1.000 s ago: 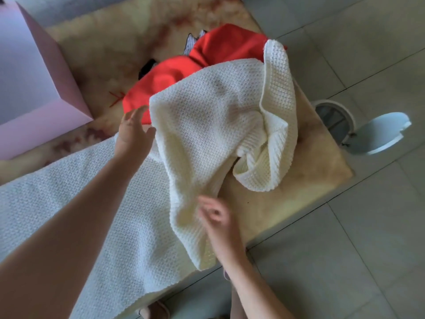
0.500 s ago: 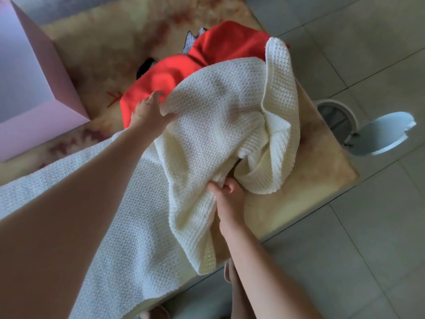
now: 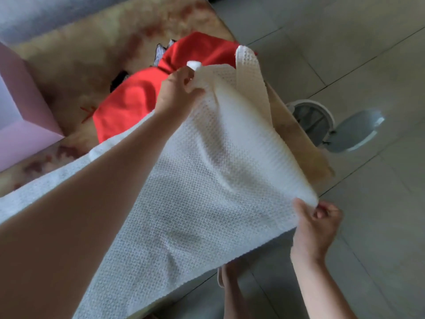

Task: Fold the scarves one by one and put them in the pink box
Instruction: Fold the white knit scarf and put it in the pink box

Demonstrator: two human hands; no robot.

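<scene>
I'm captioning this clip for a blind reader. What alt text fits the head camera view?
Two bare hands, left hand and right hand, pinch a white knitted scarf stretched over a table. A red scarf lies behind it and a pink box at the left.

No legible text, labels, brands or numbers anywhere in view. The red marks on the table covering (image 3: 87, 111) are too blurred to tell whether they are writing or pattern.
</scene>
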